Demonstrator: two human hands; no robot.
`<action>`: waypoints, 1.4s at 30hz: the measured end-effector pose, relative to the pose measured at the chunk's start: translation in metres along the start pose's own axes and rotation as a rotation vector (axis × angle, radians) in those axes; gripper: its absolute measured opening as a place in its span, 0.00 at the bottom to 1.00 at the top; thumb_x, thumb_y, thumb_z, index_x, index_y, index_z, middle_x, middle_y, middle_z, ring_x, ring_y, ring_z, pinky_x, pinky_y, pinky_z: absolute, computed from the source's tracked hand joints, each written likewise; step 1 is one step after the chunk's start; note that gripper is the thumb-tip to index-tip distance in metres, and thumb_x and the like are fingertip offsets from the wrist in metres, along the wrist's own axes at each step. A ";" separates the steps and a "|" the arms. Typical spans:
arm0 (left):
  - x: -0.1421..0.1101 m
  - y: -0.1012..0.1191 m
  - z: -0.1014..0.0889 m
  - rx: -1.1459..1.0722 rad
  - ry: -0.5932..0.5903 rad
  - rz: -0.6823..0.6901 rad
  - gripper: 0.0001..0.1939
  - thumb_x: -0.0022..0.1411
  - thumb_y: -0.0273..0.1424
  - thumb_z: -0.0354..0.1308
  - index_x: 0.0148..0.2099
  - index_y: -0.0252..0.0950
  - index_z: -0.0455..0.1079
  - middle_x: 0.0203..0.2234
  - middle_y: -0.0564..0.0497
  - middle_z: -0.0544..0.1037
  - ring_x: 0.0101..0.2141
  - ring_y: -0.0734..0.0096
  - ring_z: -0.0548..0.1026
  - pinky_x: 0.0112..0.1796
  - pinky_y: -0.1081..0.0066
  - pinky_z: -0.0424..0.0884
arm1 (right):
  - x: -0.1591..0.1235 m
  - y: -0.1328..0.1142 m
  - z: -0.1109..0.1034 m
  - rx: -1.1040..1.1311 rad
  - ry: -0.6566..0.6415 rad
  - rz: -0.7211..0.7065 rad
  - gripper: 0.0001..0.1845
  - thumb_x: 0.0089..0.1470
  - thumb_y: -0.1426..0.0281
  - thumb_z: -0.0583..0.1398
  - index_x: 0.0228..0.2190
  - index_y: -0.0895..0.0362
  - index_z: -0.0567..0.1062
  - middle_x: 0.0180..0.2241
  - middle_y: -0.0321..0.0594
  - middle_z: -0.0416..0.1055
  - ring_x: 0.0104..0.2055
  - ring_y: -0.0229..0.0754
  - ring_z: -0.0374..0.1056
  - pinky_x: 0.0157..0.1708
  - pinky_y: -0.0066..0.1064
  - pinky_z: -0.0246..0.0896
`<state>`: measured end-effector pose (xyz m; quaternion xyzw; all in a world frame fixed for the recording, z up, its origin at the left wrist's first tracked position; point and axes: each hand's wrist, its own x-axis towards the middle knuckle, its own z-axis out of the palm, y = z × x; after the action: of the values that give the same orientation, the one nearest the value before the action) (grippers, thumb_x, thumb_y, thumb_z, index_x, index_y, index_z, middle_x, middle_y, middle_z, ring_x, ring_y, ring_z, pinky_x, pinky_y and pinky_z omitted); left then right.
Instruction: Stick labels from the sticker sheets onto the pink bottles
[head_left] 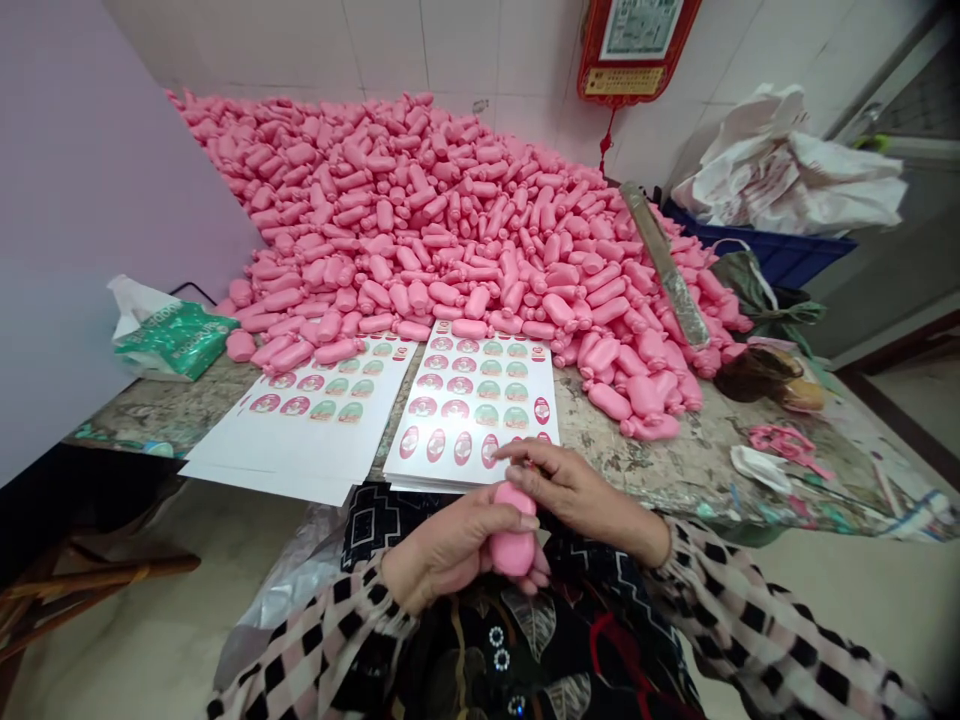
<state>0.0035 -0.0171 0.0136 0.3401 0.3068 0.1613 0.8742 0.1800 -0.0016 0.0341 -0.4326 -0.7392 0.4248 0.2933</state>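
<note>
My left hand is closed round a small pink plastic bottle, with the thumb across its front. My right hand bends over the bottle's upper end, fingers curled together. Whether those fingers pinch anything small is hidden from me. Just beyond both hands lies a stack of white sticker sheets with rows of pink and green labels. A second pile of sticker sheets is to its left, and several of its label spots are bare white.
A huge heap of pink bottles covers the table's back, with a long flat bar across its right side. A green tissue pack stands at left. Pink scraps lie at right, near a blue crate holding white bags.
</note>
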 end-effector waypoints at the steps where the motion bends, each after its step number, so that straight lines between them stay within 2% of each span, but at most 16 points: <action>1: 0.003 0.002 0.000 0.056 0.057 0.035 0.13 0.51 0.29 0.55 0.41 0.32 0.64 0.21 0.49 0.75 0.24 0.67 0.75 0.29 0.67 0.70 | 0.001 0.008 -0.004 -0.057 0.068 0.040 0.17 0.59 0.59 0.50 0.45 0.52 0.71 0.43 0.39 0.70 0.44 0.39 0.66 0.43 0.31 0.61; 3: 0.009 0.009 -0.001 0.285 0.209 0.141 0.15 0.49 0.27 0.56 0.42 0.35 0.63 0.21 0.53 0.73 0.25 0.69 0.74 0.31 0.68 0.69 | 0.005 0.028 -0.017 -0.251 0.229 0.150 0.19 0.60 0.59 0.48 0.43 0.53 0.72 0.42 0.40 0.70 0.44 0.41 0.66 0.42 0.32 0.60; 5: 0.016 0.020 -0.001 0.696 0.388 0.272 0.10 0.50 0.29 0.56 0.38 0.36 0.65 0.25 0.53 0.73 0.29 0.69 0.73 0.34 0.67 0.69 | 0.010 0.046 -0.032 -0.494 0.329 0.252 0.18 0.60 0.60 0.48 0.41 0.53 0.74 0.40 0.42 0.71 0.42 0.43 0.66 0.39 0.32 0.59; 7: 0.027 0.030 0.000 1.166 0.519 0.380 0.05 0.54 0.31 0.54 0.35 0.37 0.66 0.32 0.51 0.74 0.35 0.65 0.73 0.37 0.65 0.68 | 0.015 0.060 -0.043 -0.677 0.366 0.301 0.15 0.58 0.62 0.50 0.39 0.53 0.74 0.39 0.42 0.71 0.41 0.43 0.66 0.35 0.31 0.57; 9: 0.040 0.037 0.001 1.518 0.556 0.422 0.08 0.58 0.33 0.51 0.38 0.37 0.68 0.44 0.47 0.72 0.40 0.62 0.72 0.41 0.64 0.67 | 0.019 0.068 -0.047 -0.768 0.369 0.304 0.13 0.58 0.64 0.51 0.37 0.53 0.73 0.38 0.41 0.71 0.40 0.42 0.66 0.33 0.30 0.55; 12: 0.059 0.042 0.002 1.755 0.542 0.388 0.18 0.60 0.37 0.50 0.52 0.38 0.65 0.58 0.45 0.60 0.44 0.58 0.72 0.43 0.62 0.67 | 0.023 0.072 -0.046 -0.820 0.359 0.287 0.12 0.58 0.65 0.51 0.34 0.54 0.73 0.36 0.39 0.71 0.38 0.40 0.65 0.32 0.29 0.53; 14: 0.068 0.043 0.000 1.828 0.510 0.335 0.23 0.59 0.41 0.51 0.56 0.40 0.62 0.60 0.43 0.57 0.44 0.55 0.72 0.42 0.60 0.67 | 0.025 0.073 -0.045 -0.833 0.354 0.286 0.12 0.58 0.65 0.51 0.34 0.54 0.72 0.36 0.39 0.70 0.38 0.40 0.65 0.32 0.29 0.53; 18: 0.073 0.043 -0.006 1.906 0.449 0.274 0.26 0.58 0.47 0.50 0.56 0.43 0.62 0.60 0.41 0.57 0.43 0.53 0.73 0.41 0.58 0.67 | 0.028 0.073 -0.048 -0.846 0.302 0.278 0.12 0.58 0.64 0.51 0.35 0.54 0.73 0.37 0.39 0.70 0.37 0.40 0.65 0.32 0.29 0.52; 24: 0.072 0.045 -0.009 1.909 0.408 0.276 0.28 0.58 0.47 0.50 0.58 0.45 0.60 0.60 0.41 0.56 0.45 0.53 0.72 0.44 0.59 0.66 | 0.034 0.073 -0.060 -0.829 0.226 0.256 0.12 0.57 0.64 0.53 0.34 0.53 0.75 0.37 0.38 0.72 0.38 0.40 0.66 0.33 0.28 0.54; 30: 0.073 0.047 -0.008 1.895 0.388 0.265 0.28 0.58 0.47 0.51 0.58 0.44 0.61 0.61 0.40 0.55 0.46 0.53 0.72 0.44 0.59 0.66 | 0.038 0.079 -0.068 -0.706 0.148 0.224 0.10 0.54 0.64 0.55 0.32 0.52 0.76 0.35 0.37 0.73 0.36 0.39 0.66 0.34 0.28 0.56; 38: 0.072 0.046 -0.009 1.912 0.385 0.274 0.28 0.58 0.47 0.50 0.58 0.43 0.61 0.61 0.39 0.55 0.46 0.52 0.72 0.43 0.59 0.66 | 0.030 0.078 -0.057 -0.723 0.280 0.259 0.11 0.56 0.66 0.53 0.33 0.55 0.74 0.36 0.39 0.72 0.38 0.39 0.66 0.36 0.29 0.56; 42: 0.072 0.046 -0.008 1.905 0.384 0.268 0.27 0.58 0.46 0.50 0.58 0.43 0.61 0.61 0.40 0.55 0.46 0.52 0.71 0.44 0.59 0.66 | 0.032 0.074 -0.059 -0.806 0.240 0.244 0.11 0.56 0.66 0.53 0.34 0.53 0.74 0.37 0.38 0.72 0.38 0.39 0.66 0.34 0.28 0.55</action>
<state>0.0491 0.0555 0.0104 0.9032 0.4044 -0.0034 0.1439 0.2418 0.0689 -0.0011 -0.6429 -0.7501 0.0805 0.1325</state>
